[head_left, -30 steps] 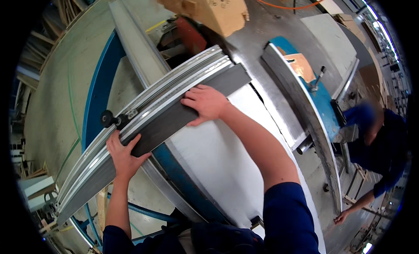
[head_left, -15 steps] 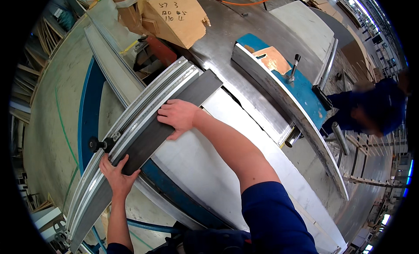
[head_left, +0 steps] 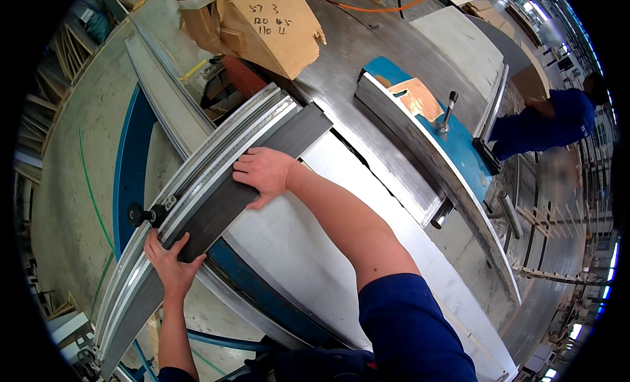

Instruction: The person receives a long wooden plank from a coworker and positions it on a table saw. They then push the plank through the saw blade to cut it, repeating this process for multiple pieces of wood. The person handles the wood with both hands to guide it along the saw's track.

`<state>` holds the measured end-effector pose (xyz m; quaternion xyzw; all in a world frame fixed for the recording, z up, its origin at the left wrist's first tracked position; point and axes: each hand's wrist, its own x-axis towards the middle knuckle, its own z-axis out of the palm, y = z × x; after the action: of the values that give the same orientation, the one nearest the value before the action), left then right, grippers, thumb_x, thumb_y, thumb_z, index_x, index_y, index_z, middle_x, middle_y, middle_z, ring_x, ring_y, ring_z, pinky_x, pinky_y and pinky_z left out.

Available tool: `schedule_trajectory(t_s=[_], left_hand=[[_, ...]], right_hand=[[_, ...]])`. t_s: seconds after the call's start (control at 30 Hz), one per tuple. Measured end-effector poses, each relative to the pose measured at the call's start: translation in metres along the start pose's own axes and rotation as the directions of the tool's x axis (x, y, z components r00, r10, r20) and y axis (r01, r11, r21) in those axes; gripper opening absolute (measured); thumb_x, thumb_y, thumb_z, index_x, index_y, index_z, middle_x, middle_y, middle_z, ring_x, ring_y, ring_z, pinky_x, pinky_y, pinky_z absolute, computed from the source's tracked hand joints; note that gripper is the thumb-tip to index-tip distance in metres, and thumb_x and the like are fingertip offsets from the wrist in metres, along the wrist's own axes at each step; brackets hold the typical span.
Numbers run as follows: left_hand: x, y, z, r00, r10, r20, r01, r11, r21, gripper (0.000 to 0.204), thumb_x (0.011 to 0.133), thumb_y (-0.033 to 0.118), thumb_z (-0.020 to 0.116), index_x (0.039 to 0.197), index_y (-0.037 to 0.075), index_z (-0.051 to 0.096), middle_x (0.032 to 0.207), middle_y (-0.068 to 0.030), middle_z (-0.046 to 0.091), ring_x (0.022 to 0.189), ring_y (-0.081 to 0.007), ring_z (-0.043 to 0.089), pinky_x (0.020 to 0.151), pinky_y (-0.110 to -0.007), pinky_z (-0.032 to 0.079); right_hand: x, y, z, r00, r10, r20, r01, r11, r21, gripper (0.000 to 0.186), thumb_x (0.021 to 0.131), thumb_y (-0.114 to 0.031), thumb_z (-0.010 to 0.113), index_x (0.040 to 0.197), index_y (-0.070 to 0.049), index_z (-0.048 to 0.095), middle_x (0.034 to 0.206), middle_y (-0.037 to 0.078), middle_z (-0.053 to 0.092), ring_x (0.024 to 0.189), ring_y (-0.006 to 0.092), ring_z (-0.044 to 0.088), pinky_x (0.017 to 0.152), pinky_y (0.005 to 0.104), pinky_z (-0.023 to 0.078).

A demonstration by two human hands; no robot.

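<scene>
A long dark grey board [head_left: 289,142] lies against the silver aluminium fence [head_left: 226,129] of a sliding table saw. My right hand [head_left: 264,172] holds it across its width, fingers on top and the thumb at the near edge. Lower left, my left hand [head_left: 172,264] grips the same board, its thumb apart from the fingers, which reach to the fence below a black knob [head_left: 138,215]. At the board's far end, a dark slot [head_left: 351,146] runs along the pale metal table [head_left: 295,231].
A cardboard box [head_left: 269,31] with handwriting stands at the back. Right of the slot is a long metal rip fence [head_left: 420,132] on a blue base with a lever [head_left: 449,109]. A person in dark blue [head_left: 551,123] stands far right. Wood pieces [head_left: 59,77] are stacked at left.
Both hands stay on the board, which keeps its place along the fence. The view has shifted slightly. The person at far right now stands more upright, farther back.
</scene>
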<state>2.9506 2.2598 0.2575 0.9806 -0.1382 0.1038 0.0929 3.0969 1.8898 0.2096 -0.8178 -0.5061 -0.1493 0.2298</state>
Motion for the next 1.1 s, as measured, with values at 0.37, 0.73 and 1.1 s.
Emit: schedule_trajectory(t_s=[0.37,0.73,1.1], left_hand=[[0.019,-0.009,0.001,1.0,-0.003,0.022,0.003,1.0,0.02,0.069,0.059,0.031,0.103,0.124,0.023,0.082,0.164,-0.0291,0.038,0.15,-0.0499,0.036,0.124,-0.061,0.028],[0.046,-0.025,-0.005,0.999,-0.031,0.045,0.031,1.0,0.001,0.067,0.058,0.03,0.104,0.12,0.02,0.083,0.163,-0.0289,0.039,0.15,-0.049,0.036,0.125,-0.061,0.027],[0.069,-0.034,-0.011,0.996,-0.063,0.064,0.064,0.998,-0.02,0.064,0.056,0.031,0.103,0.117,0.019,0.086,0.162,-0.03,0.04,0.15,-0.0489,0.035,0.128,-0.06,0.024]], right_hand=[[0.012,0.019,0.008,0.999,0.018,0.041,-0.018,1.0,0.006,0.061,0.074,-0.06,0.082,0.096,-0.007,0.064,0.098,0.01,0.064,0.099,0.0303,0.065,0.089,0.041,0.052],[0.034,0.036,0.008,0.996,0.048,0.07,-0.05,0.999,0.021,0.06,0.074,-0.059,0.082,0.095,-0.007,0.063,0.099,0.01,0.064,0.099,0.0298,0.064,0.089,0.0413,0.051],[0.051,0.05,0.009,0.992,0.069,0.104,-0.07,0.997,0.012,0.061,0.074,-0.06,0.082,0.097,-0.006,0.063,0.101,0.01,0.064,0.101,0.0303,0.064,0.091,0.042,0.051]])
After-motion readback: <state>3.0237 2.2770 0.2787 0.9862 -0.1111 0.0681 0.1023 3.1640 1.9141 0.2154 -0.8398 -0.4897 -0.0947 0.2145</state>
